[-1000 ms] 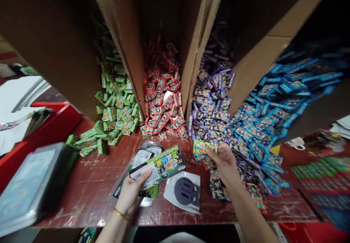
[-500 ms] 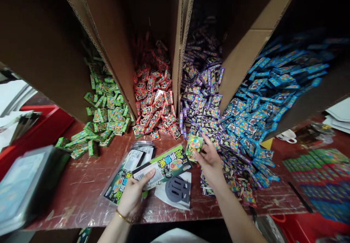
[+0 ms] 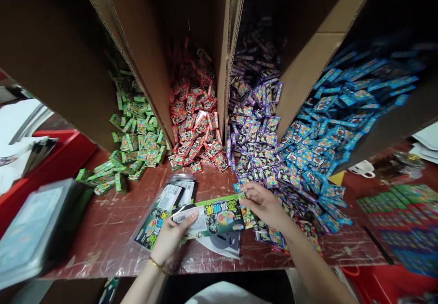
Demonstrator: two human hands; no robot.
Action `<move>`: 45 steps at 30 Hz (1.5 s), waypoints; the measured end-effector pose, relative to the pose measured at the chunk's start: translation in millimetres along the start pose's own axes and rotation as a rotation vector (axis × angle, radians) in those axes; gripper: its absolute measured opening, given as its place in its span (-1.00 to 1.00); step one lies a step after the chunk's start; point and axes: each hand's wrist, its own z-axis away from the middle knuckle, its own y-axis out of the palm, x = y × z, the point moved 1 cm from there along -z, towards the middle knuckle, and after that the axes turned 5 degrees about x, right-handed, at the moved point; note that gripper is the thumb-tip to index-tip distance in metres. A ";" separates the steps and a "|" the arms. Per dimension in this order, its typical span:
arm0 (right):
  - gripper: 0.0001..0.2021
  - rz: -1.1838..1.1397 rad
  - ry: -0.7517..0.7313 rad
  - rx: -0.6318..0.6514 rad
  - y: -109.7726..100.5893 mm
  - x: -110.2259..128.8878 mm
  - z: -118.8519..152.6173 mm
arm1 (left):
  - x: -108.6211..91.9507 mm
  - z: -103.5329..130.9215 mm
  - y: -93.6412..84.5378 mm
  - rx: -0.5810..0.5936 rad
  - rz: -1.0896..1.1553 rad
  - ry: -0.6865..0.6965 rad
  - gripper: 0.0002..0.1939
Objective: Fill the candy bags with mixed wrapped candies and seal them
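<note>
My left hand [image 3: 174,238] pinches the left end of a green and black printed sleeve [image 3: 219,217], thumb on its pale label. At the sleeve's right end, my right hand [image 3: 265,203] has its fingers closed round a small green packet [image 3: 248,217], partly hidden by the fingers and the sleeve. More printed sleeves [image 3: 155,222] lie on the table to the left, under clear plastic. Beneath the held sleeve is a white card with a grey print [image 3: 227,244].
Cardboard boxes [image 3: 224,66] spill green packets [image 3: 147,144], red packets [image 3: 191,126], purple packets [image 3: 256,130] and blue packets [image 3: 315,144]. Plastic pouches [image 3: 34,231] and a red bin [image 3: 73,149] stand left; rows of coloured packets [image 3: 404,222] lie right.
The green packet has moved down against the sleeve's right end and is now partly covered. The sleeve has shifted slightly right, and my right hand has closed in beside it.
</note>
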 end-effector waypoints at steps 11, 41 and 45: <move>-0.82 -0.113 -0.053 -0.303 45.4 -25.0 -21.5 | -12.6 -0.9 -23.2 -0.018 0.159 -0.097 -0.56; -0.79 -0.077 -0.079 -0.362 32.3 -33.3 -52.0 | -1.6 -25.7 -22.8 -0.046 0.139 -0.020 -0.68; -0.79 0.060 -0.085 -0.241 33.9 -31.2 -43.3 | -0.5 -21.8 -20.3 -0.048 0.126 -0.029 -0.75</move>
